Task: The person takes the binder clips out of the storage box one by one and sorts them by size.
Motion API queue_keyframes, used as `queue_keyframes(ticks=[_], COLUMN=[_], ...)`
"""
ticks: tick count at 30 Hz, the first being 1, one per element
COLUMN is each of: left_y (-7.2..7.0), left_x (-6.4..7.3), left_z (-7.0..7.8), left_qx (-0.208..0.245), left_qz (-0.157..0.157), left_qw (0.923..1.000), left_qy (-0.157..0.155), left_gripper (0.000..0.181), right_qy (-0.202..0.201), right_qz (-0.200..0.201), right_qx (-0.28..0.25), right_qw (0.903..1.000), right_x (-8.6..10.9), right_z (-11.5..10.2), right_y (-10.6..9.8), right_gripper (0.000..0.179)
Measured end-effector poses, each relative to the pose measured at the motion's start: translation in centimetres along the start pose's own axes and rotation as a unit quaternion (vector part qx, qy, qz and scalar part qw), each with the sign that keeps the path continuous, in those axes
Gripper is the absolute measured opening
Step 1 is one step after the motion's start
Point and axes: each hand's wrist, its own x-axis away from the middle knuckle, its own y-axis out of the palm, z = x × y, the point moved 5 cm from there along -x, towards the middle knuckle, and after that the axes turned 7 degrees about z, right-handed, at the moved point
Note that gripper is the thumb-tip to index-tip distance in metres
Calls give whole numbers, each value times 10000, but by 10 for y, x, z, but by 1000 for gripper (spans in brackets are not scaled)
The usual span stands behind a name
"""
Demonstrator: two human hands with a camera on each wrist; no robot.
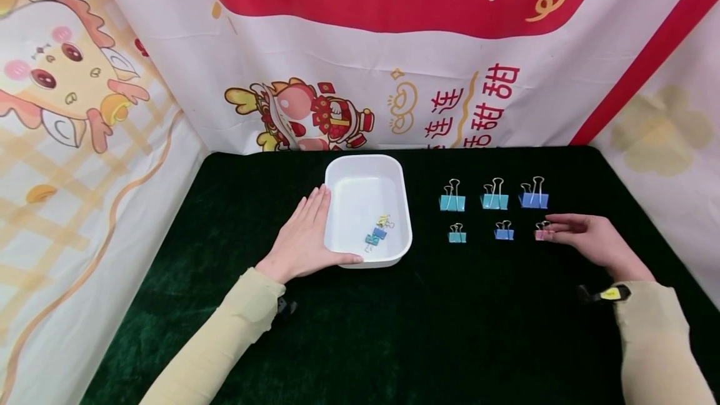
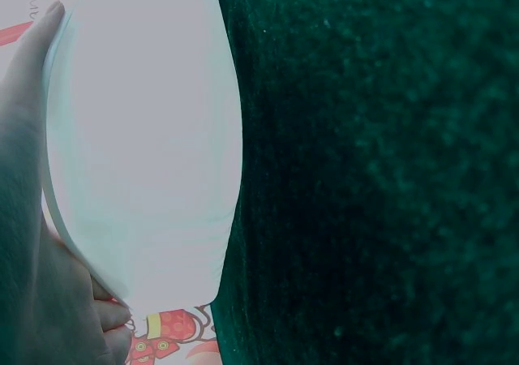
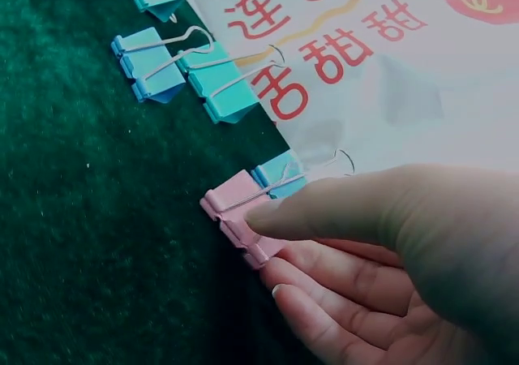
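Left hand (image 1: 302,239) is laid with fingers extended along the side of the white tray (image 1: 362,195), its thumb placed at the near rim. By the right hand (image 1: 596,239), a pink clip (image 3: 235,203) is pinched between thumb and fingers at the right end of the near row, past a small blue clip (image 1: 504,235) and a small teal clip (image 1: 457,237). Three larger clips (image 1: 495,202) are ranged behind.

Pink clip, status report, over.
Left hand touching tray. Right hand pinching pink clip. Large blue clip just beyond; nothing visibly in the way.
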Motion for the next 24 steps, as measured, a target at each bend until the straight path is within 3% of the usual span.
queue_keyframes(ticks=[11, 18, 24], left_y=[0, 0, -1], left_x=[0, 0, 0], left_z=[0, -1, -1], left_qx=[-14, 2, 41], left_qz=[-15, -23, 23], left_qw=[10000, 10000, 10000], left_qy=[-2, -1, 32], left_gripper=[139, 138, 139], right_qy=[71, -104, -334], right_qz=[468, 815, 963], right_qx=[47, -142, -12], right_qw=[9989, 9965, 9948], right_x=[8, 9, 6], right_z=[-12, -52, -90], right_y=[-17, -24, -16], right_gripper=[59, 60, 57])
